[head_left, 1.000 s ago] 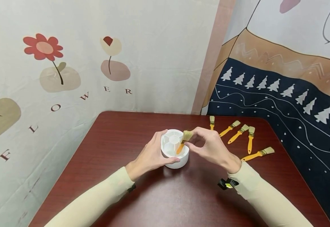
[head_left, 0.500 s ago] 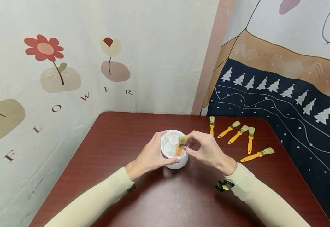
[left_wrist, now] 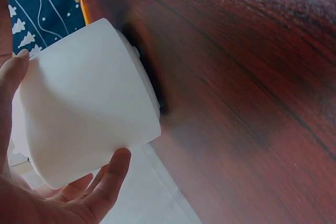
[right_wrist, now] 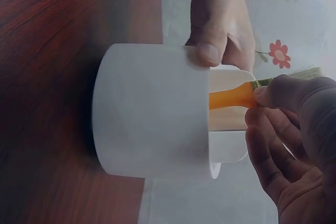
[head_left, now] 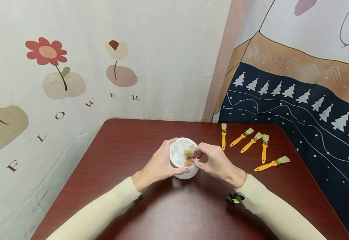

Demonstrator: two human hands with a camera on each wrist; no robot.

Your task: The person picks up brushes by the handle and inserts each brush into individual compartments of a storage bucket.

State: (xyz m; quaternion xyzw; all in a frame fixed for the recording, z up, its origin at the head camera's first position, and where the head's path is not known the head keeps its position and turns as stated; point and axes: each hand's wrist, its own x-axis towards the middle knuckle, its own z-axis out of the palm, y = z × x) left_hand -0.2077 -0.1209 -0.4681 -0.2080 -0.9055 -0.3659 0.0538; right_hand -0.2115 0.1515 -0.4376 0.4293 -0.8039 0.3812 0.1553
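Note:
A round white organizer (head_left: pixel 185 174) with several compartments stands on the table. My left hand (head_left: pixel 158 164) grips its left side; the left wrist view shows the thumb and fingers spread around the white wall (left_wrist: pixel 89 93). My right hand (head_left: pixel 218 163) pinches a paintbrush (head_left: pixel 189 154) near its metal band. The brush is bristles up, and its orange handle (right_wrist: pixel 231 97) reaches down into a front right compartment. The handle's lower end is hidden behind the organizer's wall in the right wrist view.
Several more paintbrushes with yellow-orange handles lie to the right, among them a far upright-lying paintbrush (head_left: pixel 224 140) and a near paintbrush (head_left: pixel 272 163). The dark red table (head_left: pixel 126 140) meets printed cloth (head_left: pixel 168 66) at its back edge.
My right hand has moved left and down, and the paintbrush has sunk deeper into the compartment and become more upright. My left hand has stayed on the organizer.

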